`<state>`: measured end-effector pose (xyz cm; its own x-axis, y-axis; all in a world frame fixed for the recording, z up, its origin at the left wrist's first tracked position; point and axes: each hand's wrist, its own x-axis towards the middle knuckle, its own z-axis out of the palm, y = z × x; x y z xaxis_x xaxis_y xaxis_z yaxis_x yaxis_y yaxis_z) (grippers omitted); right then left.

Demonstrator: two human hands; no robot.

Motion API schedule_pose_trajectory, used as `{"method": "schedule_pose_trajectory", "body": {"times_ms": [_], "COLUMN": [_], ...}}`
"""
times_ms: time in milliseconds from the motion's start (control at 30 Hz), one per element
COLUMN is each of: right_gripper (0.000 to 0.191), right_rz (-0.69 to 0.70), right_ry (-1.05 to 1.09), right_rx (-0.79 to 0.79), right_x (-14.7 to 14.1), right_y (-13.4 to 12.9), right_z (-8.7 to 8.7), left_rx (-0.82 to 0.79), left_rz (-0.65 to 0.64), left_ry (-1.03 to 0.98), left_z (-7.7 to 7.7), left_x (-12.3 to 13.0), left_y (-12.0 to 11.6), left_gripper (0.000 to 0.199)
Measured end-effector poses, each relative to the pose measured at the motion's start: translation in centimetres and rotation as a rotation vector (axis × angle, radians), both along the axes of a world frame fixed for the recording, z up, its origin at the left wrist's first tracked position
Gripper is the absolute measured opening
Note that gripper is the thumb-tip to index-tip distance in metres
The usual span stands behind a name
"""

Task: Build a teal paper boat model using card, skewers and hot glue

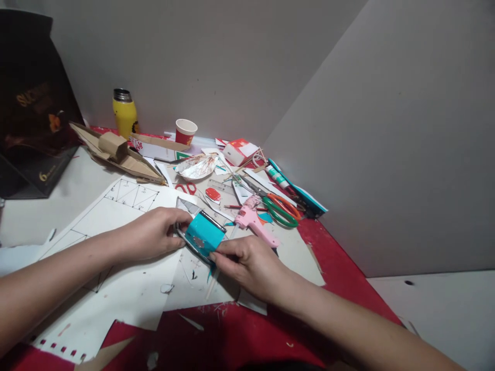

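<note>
Both hands grip a small craft model [204, 233], with a bright blue middle, black edging and a grey pointed end. My left hand [152, 232] pinches it by the left side, near the grey point. At the lower right edge, the fingertips of my right hand [249, 265] are closed on the blue part. Beneath lies a large sheet of white paper [127, 226] with ruled black triangle drawings. A pink glue gun [251, 219] rests just right of the model. Part of the model's underside is hidden by the fingers.
Green and orange scissors [284, 211] lie right of centre. A cardboard boat [124, 157], a yellow bottle [126, 116], a paper cup [186, 131] and a red-white box [240, 151] stand toward the back. A black bag [31, 103] is at left. Grey walls enclose the red table [340, 257].
</note>
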<state>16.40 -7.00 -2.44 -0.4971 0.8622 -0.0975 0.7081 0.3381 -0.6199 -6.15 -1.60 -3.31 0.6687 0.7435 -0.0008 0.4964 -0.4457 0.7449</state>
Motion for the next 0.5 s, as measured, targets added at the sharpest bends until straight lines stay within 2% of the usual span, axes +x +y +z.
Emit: {"method": "schedule_pose_trajectory", "body": {"times_ms": [200, 333, 433, 500], "right_gripper": [0.030, 0.030, 0.020, 0.017], "right_rz": [0.045, 0.065, 0.083, 0.023], "right_ry": [-0.038, -0.074, -0.077, -0.040], "right_rx": [0.038, 0.067, 0.050, 0.050], "right_x": [0.3, 0.2, 0.9, 2.3], "right_y": [0.4, 0.3, 0.3, 0.4], "right_z": [0.5, 0.6, 1.9, 3.3], "left_rx": [-0.177, -0.187, -0.172, -0.164], "left_rz": [0.014, 0.003, -0.014, -0.027], "left_ry": [-0.076, -0.088, -0.082, -0.065], "left_z": [-0.1, -0.2, -0.3, -0.2], "left_x": [0.2, 0.2, 0.3, 0.3], "left_y": [-0.1, 0.1, 0.2, 0.2], "left_gripper": [0.021, 0.014, 0.012, 0.012]}}
